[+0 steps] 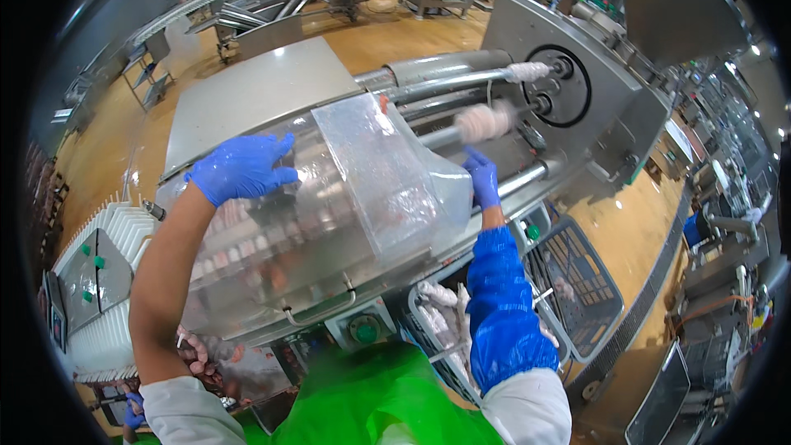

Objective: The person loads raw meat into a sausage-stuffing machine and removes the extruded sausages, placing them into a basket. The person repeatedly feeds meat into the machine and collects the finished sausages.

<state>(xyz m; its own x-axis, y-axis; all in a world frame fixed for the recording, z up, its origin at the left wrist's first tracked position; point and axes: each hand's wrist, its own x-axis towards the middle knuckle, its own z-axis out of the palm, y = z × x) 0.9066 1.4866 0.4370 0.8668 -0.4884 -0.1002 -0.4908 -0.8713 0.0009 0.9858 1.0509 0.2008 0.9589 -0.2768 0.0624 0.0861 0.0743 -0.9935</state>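
My left hand [243,168], in a blue glove, rests with fingers outstretched on the clear cover [284,222] of a steel sausage machine. Beneath that cover, pinkish linked sausages show blurred. My right hand [484,181], gloved in blue with a blue plastic sleeve, is beside the machine's filling tube [441,138], some fingers pointing up and apart. Just above it, a bunched pale casing [484,122] sits on the tube, smeared by motion. A second tube [453,82] behind carries another bunched casing [527,72]. Between my hands hangs a clear plastic sheet [379,173].
Below my right arm stands a grey crate [416,301] with whitish casing sticks [441,317]; another grey basket [606,305] is right of it. A steel hopper [684,8] rises at upper right. At lower left are sausages [198,358] and another person's gloved hand [133,409].
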